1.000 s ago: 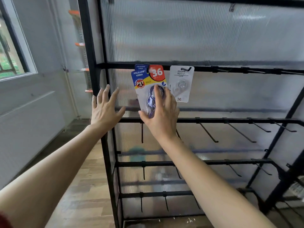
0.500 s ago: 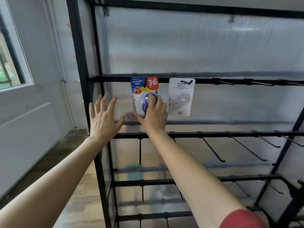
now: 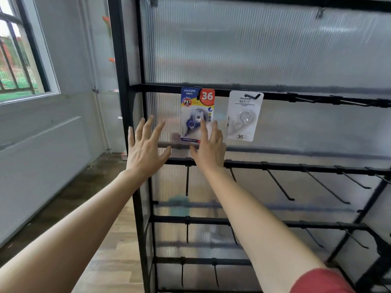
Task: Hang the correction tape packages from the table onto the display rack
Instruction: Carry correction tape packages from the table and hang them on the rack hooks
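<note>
Since the blue pack [image 3: 197,115] hangs on a hook at the left end of the upper rail [image 3: 160,88] of the rack [image 3: 121,102], with the white pack [image 3: 243,117] just beside it on the next hook, we judge both to be placed. Such a pack looks light: a stiff card with a clear blister over the tape, likely slick on the bubble and easy to crease at the corners. We would take one by the card's side edges, below the punched hole, leaving the hole free for the hook tip.

Our right hand [image 3: 210,151] is open with straight fingers, the forefinger lying against the blue pack's lower right; whether it presses or only brushes we cannot tell. Our left hand [image 3: 146,153] is open too, fingers spread, just left of that pack and holding nothing.

Behind, the ribbed panel [image 3: 254,49] closes the back, so packs can only slide on from the front. Bare hooks [image 3: 349,102] run rightward along the same rail, and lower hooks [image 3: 279,185] jut from the rail beneath. Their tips point toward us and could snag a wrist. We cannot see the table.
</note>
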{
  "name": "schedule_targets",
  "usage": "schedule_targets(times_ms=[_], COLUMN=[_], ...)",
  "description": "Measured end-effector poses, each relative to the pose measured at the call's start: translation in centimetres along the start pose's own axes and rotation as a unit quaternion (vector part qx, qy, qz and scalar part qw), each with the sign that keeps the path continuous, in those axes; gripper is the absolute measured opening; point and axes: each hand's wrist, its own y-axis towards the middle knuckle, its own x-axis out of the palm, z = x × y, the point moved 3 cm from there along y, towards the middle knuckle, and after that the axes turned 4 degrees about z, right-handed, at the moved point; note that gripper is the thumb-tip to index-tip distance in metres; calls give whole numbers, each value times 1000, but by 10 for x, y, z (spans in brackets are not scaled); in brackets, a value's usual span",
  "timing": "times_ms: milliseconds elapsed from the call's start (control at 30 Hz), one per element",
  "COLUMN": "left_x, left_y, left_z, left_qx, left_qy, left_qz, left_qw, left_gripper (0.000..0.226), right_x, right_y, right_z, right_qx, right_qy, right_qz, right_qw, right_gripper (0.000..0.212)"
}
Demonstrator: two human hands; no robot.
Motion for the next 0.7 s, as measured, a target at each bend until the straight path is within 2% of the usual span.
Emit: schedule_targets(times_ms=[167, 400, 700], left_x=[2, 12, -17], left_y=[-53, -141, -261], left_z=[1, 14, 69], left_qx=[-11, -41, -130], left_qy=[8, 32, 25], left_qz=[-64, -156, -178], left_qw=[998, 986, 975], left_gripper=[72, 75, 72], right_x=[3, -3, -41], right_y=[-70, -170, -284], right_z=[13, 32, 72], right_qx=[-6, -2, -36], right_qy=[4, 11, -5], right_qz=[-58, -139, -228], right_qw=[998, 990, 973], right_gripper=[74, 73, 70])
